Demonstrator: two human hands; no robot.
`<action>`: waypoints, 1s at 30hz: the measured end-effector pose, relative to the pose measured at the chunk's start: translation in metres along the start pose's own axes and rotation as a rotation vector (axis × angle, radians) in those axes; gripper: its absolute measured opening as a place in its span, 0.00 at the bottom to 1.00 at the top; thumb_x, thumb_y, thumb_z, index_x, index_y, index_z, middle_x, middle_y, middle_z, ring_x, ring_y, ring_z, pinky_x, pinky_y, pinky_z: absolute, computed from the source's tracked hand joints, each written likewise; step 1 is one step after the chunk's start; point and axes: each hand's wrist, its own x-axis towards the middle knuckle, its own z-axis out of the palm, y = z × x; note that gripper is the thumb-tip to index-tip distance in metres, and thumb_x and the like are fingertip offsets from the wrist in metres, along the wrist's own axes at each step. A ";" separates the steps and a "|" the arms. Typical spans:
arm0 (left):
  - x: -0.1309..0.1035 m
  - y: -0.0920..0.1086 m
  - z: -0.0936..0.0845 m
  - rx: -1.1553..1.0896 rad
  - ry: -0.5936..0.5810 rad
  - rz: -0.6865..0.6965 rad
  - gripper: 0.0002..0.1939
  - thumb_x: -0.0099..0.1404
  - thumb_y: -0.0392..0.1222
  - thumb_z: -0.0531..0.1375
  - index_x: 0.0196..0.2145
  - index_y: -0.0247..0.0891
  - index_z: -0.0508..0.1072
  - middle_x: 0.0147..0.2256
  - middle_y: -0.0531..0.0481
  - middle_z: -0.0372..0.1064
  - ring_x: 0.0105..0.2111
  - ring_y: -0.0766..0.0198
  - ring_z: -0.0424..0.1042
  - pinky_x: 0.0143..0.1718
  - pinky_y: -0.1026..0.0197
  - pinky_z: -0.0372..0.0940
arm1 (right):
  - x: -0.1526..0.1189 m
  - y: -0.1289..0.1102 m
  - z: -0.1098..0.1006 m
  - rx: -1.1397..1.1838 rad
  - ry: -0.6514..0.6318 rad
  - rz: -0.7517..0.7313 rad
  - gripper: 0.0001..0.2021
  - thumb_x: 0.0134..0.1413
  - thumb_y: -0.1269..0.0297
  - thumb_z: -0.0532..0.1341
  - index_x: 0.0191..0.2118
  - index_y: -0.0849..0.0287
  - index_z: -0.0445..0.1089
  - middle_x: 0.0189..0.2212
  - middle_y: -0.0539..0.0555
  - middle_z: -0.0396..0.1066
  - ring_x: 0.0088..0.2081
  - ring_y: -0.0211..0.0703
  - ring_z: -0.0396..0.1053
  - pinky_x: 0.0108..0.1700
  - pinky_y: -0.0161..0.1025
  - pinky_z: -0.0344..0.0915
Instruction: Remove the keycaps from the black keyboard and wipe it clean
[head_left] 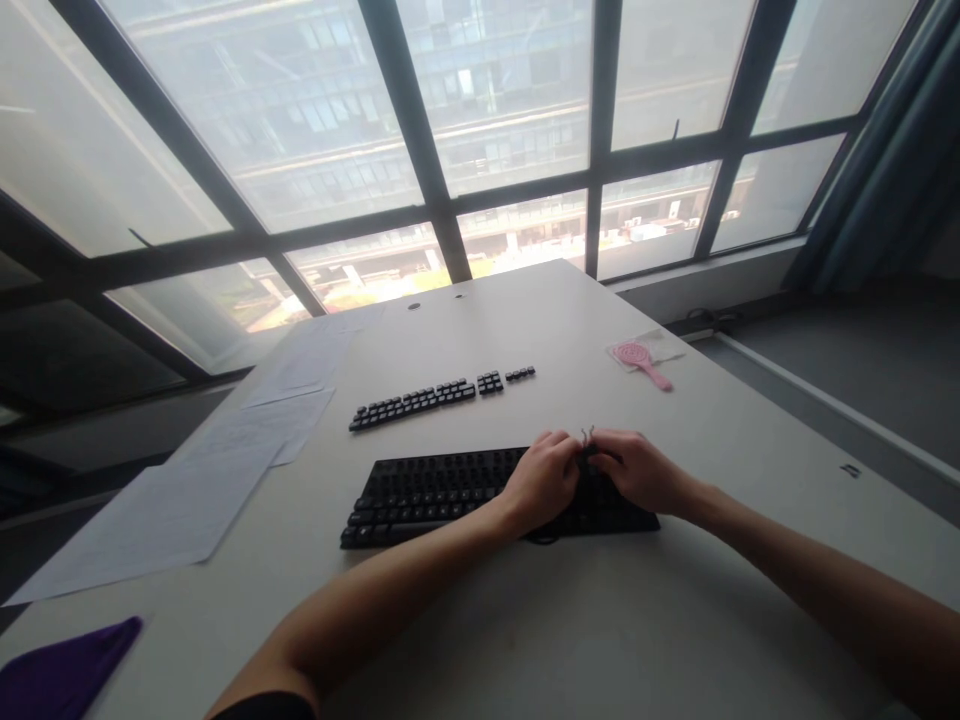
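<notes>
Left hand [546, 474] and right hand [636, 468] meet right of centre, fingers pinched on what looks like a wire keycap puller [585, 437] above the black keyboard [431, 495]. A slip under force could fling it into the loose keycaps [420, 402] mid-frame, jumbling their rows on the worktop [750, 450].
</notes>
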 end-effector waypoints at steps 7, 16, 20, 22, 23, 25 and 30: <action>-0.002 0.009 -0.005 -0.031 -0.069 0.062 0.04 0.59 0.33 0.60 0.33 0.40 0.72 0.34 0.47 0.69 0.39 0.57 0.67 0.44 0.57 0.65 | -0.016 0.001 0.009 -0.086 0.045 -0.067 0.11 0.64 0.68 0.52 0.34 0.55 0.69 0.30 0.54 0.71 0.31 0.44 0.66 0.37 0.40 0.63; 0.002 0.000 0.002 -0.079 -0.091 -0.012 0.07 0.62 0.43 0.66 0.38 0.40 0.76 0.37 0.48 0.72 0.41 0.56 0.69 0.45 0.56 0.64 | -0.015 0.006 0.020 0.182 0.278 0.209 0.05 0.58 0.67 0.58 0.33 0.56 0.71 0.28 0.51 0.75 0.31 0.45 0.72 0.35 0.40 0.67; 0.002 0.000 0.003 -0.078 -0.093 -0.006 0.07 0.62 0.42 0.66 0.39 0.40 0.77 0.38 0.48 0.73 0.43 0.56 0.69 0.47 0.55 0.64 | -0.019 0.008 0.023 0.236 0.308 0.231 0.06 0.58 0.65 0.58 0.32 0.57 0.71 0.26 0.50 0.74 0.29 0.44 0.71 0.34 0.40 0.67; 0.001 0.001 0.002 -0.084 -0.101 0.004 0.06 0.63 0.41 0.65 0.40 0.40 0.77 0.39 0.47 0.73 0.43 0.56 0.69 0.48 0.55 0.64 | -0.020 0.009 0.025 0.232 0.315 0.239 0.06 0.58 0.65 0.58 0.32 0.56 0.71 0.26 0.51 0.74 0.29 0.45 0.71 0.34 0.40 0.67; 0.001 0.002 0.002 -0.088 -0.107 0.010 0.06 0.64 0.40 0.64 0.40 0.40 0.76 0.39 0.47 0.72 0.43 0.56 0.69 0.49 0.55 0.64 | -0.021 0.010 0.025 0.232 0.321 0.243 0.06 0.58 0.64 0.59 0.32 0.56 0.71 0.27 0.51 0.75 0.30 0.45 0.72 0.34 0.40 0.68; 0.001 0.003 0.001 -0.099 -0.104 0.020 0.06 0.65 0.39 0.63 0.41 0.40 0.76 0.40 0.47 0.72 0.44 0.56 0.69 0.50 0.55 0.64 | -0.021 0.011 0.025 0.245 0.350 0.256 0.06 0.58 0.63 0.59 0.32 0.56 0.71 0.27 0.52 0.75 0.30 0.46 0.72 0.33 0.41 0.69; 0.002 0.003 0.003 -0.146 -0.035 0.039 0.06 0.67 0.38 0.60 0.42 0.41 0.73 0.41 0.47 0.70 0.45 0.57 0.68 0.50 0.56 0.64 | -0.018 0.013 0.023 0.295 0.443 0.276 0.09 0.60 0.58 0.60 0.32 0.56 0.69 0.25 0.52 0.74 0.27 0.46 0.72 0.32 0.41 0.69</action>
